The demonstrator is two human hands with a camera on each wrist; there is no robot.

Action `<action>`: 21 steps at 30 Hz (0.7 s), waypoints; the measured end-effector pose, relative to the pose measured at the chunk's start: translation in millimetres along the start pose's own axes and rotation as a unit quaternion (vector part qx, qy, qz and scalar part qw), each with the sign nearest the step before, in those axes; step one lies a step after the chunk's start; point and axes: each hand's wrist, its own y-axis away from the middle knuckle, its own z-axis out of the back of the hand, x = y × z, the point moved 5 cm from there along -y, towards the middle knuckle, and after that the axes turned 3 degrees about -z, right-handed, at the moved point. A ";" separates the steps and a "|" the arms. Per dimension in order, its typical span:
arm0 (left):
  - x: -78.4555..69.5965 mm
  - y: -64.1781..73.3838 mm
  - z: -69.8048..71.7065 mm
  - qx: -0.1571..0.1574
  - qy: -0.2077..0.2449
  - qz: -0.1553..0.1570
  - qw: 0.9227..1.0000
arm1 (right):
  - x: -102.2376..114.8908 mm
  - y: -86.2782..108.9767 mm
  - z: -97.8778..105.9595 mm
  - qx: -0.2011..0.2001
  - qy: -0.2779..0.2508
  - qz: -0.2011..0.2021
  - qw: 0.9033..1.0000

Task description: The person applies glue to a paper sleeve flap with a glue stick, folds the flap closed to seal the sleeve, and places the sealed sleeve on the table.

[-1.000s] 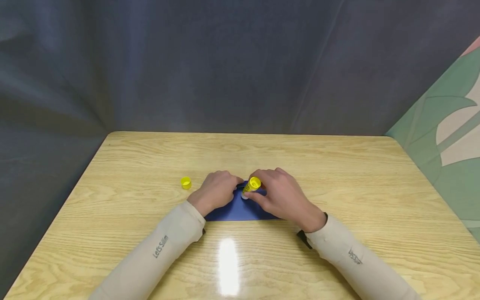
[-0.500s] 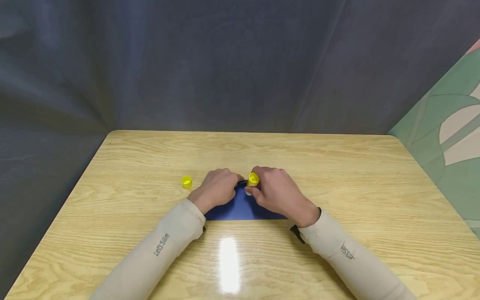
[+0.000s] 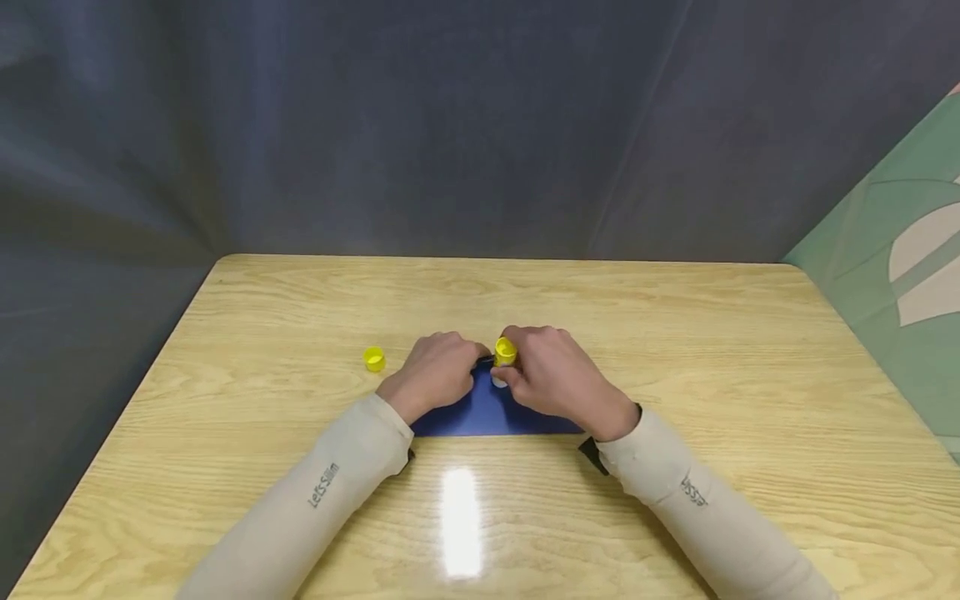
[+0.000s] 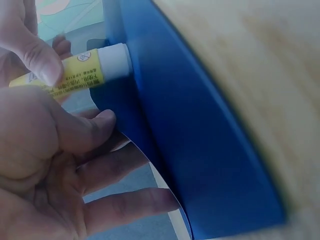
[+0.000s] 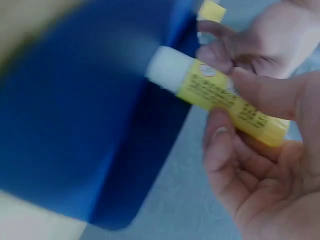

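A sheet of blue paper (image 3: 491,417) lies on the table, its far edge folded up into a narrow flap. My left hand (image 3: 438,367) pinches that flap; in the left wrist view its thumb (image 4: 102,125) is at the edge, fingers behind. My right hand (image 3: 558,367) grips a yellow glue stick (image 5: 215,87) between thumb and fingers. The stick is nearly upright, white end down, and that end (image 4: 115,61) meets the blue paper close to the fold. Part of the sheet is hidden under both hands.
A small yellow cap (image 3: 374,359) sits on the wooden table (image 3: 637,517) left of the left hand. A dark curtain (image 3: 420,133) hangs behind the table, and a green patterned cloth (image 3: 885,250) is on the right.
The right hand has moved the glue stick a little along the sheet toward the far edge, and the stick stands more upright. The left hand stays at the flap, which shows more raised.
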 end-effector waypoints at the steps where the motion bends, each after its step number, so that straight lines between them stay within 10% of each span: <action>1: -0.2 -0.2 0.2 0.000 0.001 0.001 1.000 | 0.1 -0.2 -0.4 0.004 -0.008 0.003 1.000; 21: -3.4 -0.1 0.1 -0.001 0.001 0.000 1.000 | 0.8 4.1 0.8 -0.005 -0.003 -0.014 1.000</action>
